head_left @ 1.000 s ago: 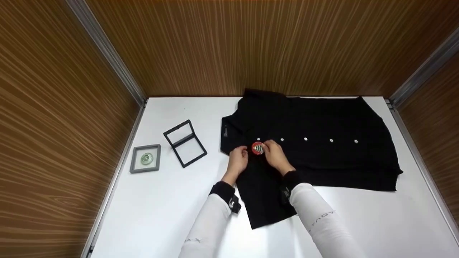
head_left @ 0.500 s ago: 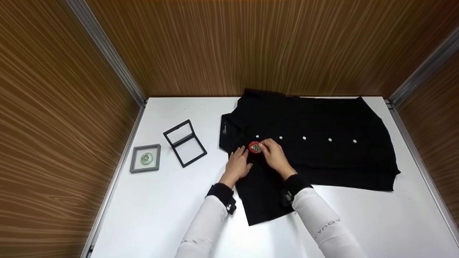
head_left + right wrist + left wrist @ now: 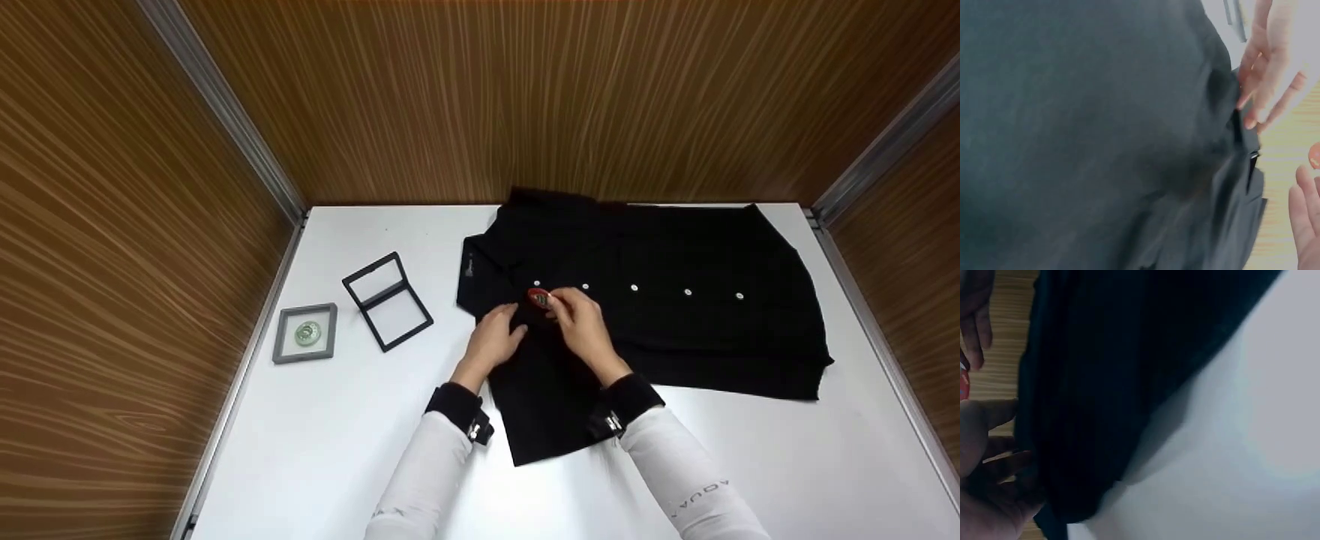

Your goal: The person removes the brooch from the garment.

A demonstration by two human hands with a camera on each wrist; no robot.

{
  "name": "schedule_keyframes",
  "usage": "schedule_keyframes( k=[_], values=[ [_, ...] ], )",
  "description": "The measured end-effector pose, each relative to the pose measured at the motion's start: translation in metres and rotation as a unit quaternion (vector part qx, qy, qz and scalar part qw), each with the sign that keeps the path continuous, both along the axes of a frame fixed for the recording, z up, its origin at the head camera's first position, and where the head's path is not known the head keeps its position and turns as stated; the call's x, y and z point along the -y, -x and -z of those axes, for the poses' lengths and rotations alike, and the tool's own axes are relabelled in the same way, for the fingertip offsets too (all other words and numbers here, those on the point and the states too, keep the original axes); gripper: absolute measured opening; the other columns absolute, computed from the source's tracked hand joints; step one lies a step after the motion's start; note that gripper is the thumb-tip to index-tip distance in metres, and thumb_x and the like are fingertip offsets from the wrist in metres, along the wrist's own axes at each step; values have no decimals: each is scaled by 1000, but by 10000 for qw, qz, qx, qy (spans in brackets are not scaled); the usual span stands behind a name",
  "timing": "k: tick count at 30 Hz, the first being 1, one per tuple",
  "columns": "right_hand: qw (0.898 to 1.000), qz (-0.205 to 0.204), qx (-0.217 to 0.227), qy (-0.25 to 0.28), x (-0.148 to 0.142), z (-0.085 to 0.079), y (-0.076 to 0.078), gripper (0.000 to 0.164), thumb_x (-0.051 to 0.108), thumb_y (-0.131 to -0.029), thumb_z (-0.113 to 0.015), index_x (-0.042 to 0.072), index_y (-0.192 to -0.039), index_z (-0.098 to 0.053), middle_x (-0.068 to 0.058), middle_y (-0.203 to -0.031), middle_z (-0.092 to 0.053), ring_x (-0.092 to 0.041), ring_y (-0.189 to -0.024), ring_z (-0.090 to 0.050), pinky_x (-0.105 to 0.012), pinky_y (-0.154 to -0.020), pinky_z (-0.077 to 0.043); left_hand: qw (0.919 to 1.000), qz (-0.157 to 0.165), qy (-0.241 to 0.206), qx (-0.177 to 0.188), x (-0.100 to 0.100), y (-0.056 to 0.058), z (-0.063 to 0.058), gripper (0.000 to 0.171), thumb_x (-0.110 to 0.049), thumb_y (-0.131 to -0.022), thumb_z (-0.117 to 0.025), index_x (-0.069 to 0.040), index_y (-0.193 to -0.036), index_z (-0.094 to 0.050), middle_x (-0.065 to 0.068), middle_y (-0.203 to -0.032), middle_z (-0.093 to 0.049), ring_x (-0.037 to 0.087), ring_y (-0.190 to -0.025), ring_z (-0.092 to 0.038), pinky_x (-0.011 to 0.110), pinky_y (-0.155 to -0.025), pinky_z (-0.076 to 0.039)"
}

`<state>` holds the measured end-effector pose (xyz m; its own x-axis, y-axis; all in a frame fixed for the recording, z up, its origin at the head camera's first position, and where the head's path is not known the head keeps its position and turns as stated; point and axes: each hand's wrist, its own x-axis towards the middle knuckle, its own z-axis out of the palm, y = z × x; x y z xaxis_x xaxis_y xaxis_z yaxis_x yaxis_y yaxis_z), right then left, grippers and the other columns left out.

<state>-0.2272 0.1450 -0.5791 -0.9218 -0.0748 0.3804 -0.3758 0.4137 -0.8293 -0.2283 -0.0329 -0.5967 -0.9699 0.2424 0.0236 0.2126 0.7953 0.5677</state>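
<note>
A black short-sleeved shirt [image 3: 690, 247] with white buttons lies spread on the white table, its collar [image 3: 480, 277] to the left. My right hand [image 3: 586, 330] pinches a round red badge [image 3: 538, 298] with a green tree picture by its right edge. The badge is tilted over the shirt front, close to the top button. My left hand [image 3: 491, 345] rests on the shirt just below the collar, thumb spread from the fingers. In the right wrist view, the left hand's fingers [image 3: 1258, 90] touch the folded cloth, with the badge apart from them.
Left of the shirt stands an opened black display frame [image 3: 386, 300] with clear panes. Farther left is a grey square frame [image 3: 282, 336] holding a pale green ring-shaped piece [image 3: 307, 333]. Wood-patterned panels [image 3: 480, 97] enclose the table at the back and sides.
The badge has tipped from facing up to a steeper tilt in my right hand. My left hand's fingers have loosened and spread on the cloth. The shirt has shifted slightly left and away.
</note>
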Motion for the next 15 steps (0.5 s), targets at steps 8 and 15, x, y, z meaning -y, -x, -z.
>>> schedule_keyframes(
  k=[8,15],
  values=[
    [9957,17,518,763,6,-22,-12,17,8,-98,-58,-6,-99,-68,-18,-88,-70,-31,-74,-70,-40,-65,-59,9787,-350,-1477,-1379,-5,-21,-39,35,-13,-94,-67,0,-126,-63,13,-119,-65,23,-107,-63,31,-91,-51],
    [9954,18,598,752,12,-40,-21,17,4,-98,-57,-9,-99,-67,-20,-91,-69,-31,-75,-69,-24,-63,-57,9604,41,-1957,-1985,-6,-33,-55,54,-13,-86,-77,0,-134,-57,12,-122,-60,21,-108,-62,26,-93,-49]
  ],
)
